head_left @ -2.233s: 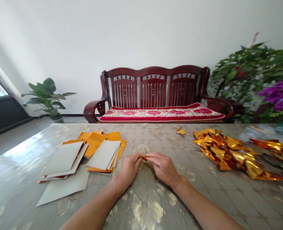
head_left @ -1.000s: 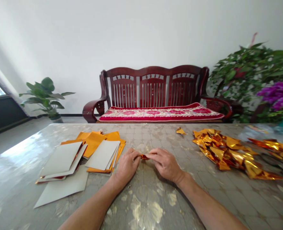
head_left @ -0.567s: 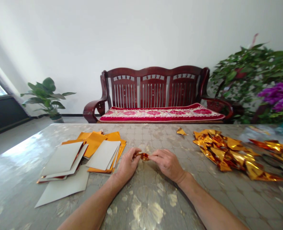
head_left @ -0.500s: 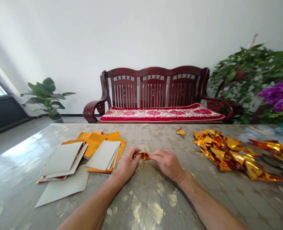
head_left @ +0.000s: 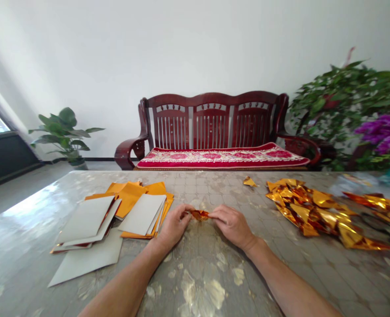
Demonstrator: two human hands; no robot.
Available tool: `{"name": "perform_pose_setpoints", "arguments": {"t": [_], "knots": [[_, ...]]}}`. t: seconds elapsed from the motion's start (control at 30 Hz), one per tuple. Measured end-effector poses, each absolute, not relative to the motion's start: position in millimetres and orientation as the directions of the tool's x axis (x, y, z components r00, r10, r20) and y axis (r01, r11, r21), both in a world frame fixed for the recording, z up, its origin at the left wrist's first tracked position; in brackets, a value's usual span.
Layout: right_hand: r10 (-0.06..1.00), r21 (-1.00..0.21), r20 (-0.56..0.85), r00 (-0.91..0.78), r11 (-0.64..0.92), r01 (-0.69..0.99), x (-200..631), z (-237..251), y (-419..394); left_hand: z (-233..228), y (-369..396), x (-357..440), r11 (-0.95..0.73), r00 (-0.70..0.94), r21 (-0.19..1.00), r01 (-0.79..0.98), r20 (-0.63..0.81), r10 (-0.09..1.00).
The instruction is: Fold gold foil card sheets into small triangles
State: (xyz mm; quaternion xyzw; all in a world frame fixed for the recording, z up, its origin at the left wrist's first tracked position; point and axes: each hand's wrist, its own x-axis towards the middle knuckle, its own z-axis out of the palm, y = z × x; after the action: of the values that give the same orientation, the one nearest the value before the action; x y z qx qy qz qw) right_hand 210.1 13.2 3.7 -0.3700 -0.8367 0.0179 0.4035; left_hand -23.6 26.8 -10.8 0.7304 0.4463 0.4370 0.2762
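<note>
Between my two hands is a small folded piece of gold foil paper [head_left: 200, 215], shiny and boat-like in shape. My left hand [head_left: 176, 222] pinches its left end, and my right hand [head_left: 231, 223] pinches the right end with thumb and forefinger. Close by on the left lie gold paper sheets [head_left: 130, 198] and stacks of sheets with their pale backs up [head_left: 143, 213]. A heap of folded gold foil pieces [head_left: 309, 207] rests off to the right. One single folded gold piece [head_left: 249, 181] sits apart, beyond my right hand.
The patterned table [head_left: 201, 273] spans the foreground. Clear plastic bags [head_left: 356, 182] and dark cords [head_left: 380, 224] lie at its right side. Behind it stands a wooden bench [head_left: 211, 123] with a red patterned cover [head_left: 221, 156]. Potted plants [head_left: 67, 132] flank the bench.
My hands have drawn slightly apart, and more of the gold piece shows between them. Everything else on the table stays where it was.
</note>
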Motion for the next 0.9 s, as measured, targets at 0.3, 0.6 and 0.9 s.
{"name": "perform_pose_setpoints", "arguments": {"t": [0.3, 0.6, 0.9], "knots": [[0.682, -0.489, 0.642, -0.349, 0.716, 0.499, 208.8, 0.7, 15.5, -12.8, 28.3, -25.5, -0.441, 0.243, 0.831, 0.338, 0.375, 0.894], [0.742, -0.568, 0.589, -0.319, 0.662, 0.489, 210.0, -1.0, 18.0, -15.7, 28.1, -23.6, -0.347, 0.273, 0.911, 0.224, 0.283, 0.919], [0.760, -0.595, 0.573, -0.308, 0.643, 0.482, 212.0, 0.3, 19.3, -16.2, 27.8, -23.9, -0.313, 0.277, 0.918, 0.243, 0.243, 0.929]]}}
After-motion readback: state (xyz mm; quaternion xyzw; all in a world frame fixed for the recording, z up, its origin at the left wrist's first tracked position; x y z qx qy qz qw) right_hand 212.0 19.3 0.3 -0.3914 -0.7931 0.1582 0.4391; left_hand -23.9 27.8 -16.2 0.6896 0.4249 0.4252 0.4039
